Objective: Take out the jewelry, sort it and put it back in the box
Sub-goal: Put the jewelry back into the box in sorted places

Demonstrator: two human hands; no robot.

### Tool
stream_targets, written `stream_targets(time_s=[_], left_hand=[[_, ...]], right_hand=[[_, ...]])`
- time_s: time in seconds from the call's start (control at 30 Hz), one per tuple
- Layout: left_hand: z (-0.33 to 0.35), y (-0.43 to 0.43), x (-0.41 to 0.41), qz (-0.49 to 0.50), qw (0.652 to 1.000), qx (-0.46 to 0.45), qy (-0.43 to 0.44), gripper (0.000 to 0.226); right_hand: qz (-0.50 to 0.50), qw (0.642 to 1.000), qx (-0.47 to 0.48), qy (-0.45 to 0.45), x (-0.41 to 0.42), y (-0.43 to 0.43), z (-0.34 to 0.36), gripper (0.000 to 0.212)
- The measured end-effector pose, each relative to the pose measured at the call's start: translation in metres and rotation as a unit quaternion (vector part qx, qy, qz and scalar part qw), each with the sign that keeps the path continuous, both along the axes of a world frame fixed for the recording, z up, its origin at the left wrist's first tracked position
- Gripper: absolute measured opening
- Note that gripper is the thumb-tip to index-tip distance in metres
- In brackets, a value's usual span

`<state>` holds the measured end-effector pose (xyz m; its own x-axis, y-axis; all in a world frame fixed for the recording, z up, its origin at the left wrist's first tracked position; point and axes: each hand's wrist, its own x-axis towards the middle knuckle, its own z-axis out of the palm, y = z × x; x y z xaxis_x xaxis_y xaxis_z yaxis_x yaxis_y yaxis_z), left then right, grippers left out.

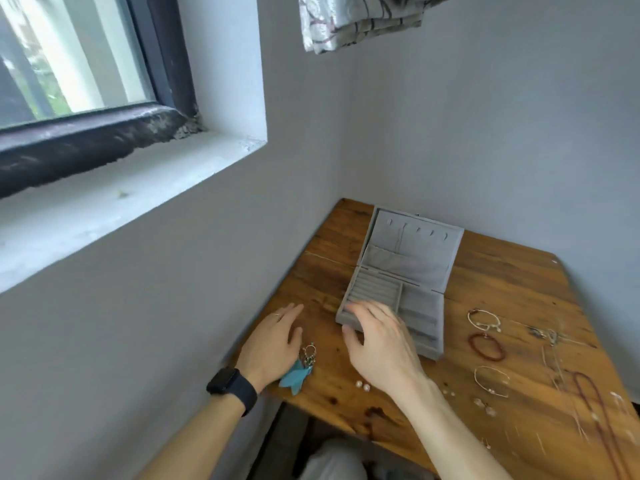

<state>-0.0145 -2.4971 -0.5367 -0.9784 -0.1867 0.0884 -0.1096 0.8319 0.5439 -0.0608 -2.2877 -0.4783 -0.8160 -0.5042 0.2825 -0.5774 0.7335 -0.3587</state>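
Box: a grey, velvet-lined jewelry box [420,303] lies open on the wooden table [502,278], toward the table's back left part and near the corner of the walls
Lid: the lid [412,244] leans back from the hinge, with a row of small hooks along the top of its lining and a flat pocket below them
Base: padded ring rolls [375,291] fill the left section; the plain compartments to their right look bare, though the front ones are partly hidden by the hand
Right hand: the right hand [377,341] is over the box's front left corner, palm down, fingers loosely spread and almost straight, thumb beside the front wall; nothing shows in its grasp, and I cannot tell whether the fingertips touch the lining
Left hand: the left hand [273,344] lies flat on the table left of the box, fingers straight, holding nothing; it wears a ring [277,314], and a black watch [230,384] is on the wrist
Near the left hand: feather earrings [298,372], turquoise with metal hoops, just beside the thumb
Front of the table: pearl studs [362,385] between the two wrists
Right of the box: a pearl bracelet [483,320], a red bead bracelet [486,347] and a thin bangle [491,381] in a line front to back, apart from one another
Far right: a dark red cord necklace [595,410] and thin chains, blurred
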Motion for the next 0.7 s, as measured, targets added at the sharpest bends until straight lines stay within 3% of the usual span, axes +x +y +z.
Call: stream_targets(time_s=[0.1,0.3,0.7], left_hand=[[-0.015,-0.008,0.031,0.019,0.999,-0.008,-0.026,0.053],[-0.037,-0.004,0.058,0.02,0.987,-0.149,-0.055,0.058],[-0.049,-0.008,0.055,0.023,0.986,-0.161,-0.034,0.059]], right_hand=[[0.014,1.0,-0.012,-0.024,0.033,-0.009,-0.013,0.039],[-0.013,0.995,0.038,-0.088,0.046,-0.028,-0.036,0.042],[-0.066,0.987,0.066,-0.133,-0.002,-0.069,-0.041,0.039]])
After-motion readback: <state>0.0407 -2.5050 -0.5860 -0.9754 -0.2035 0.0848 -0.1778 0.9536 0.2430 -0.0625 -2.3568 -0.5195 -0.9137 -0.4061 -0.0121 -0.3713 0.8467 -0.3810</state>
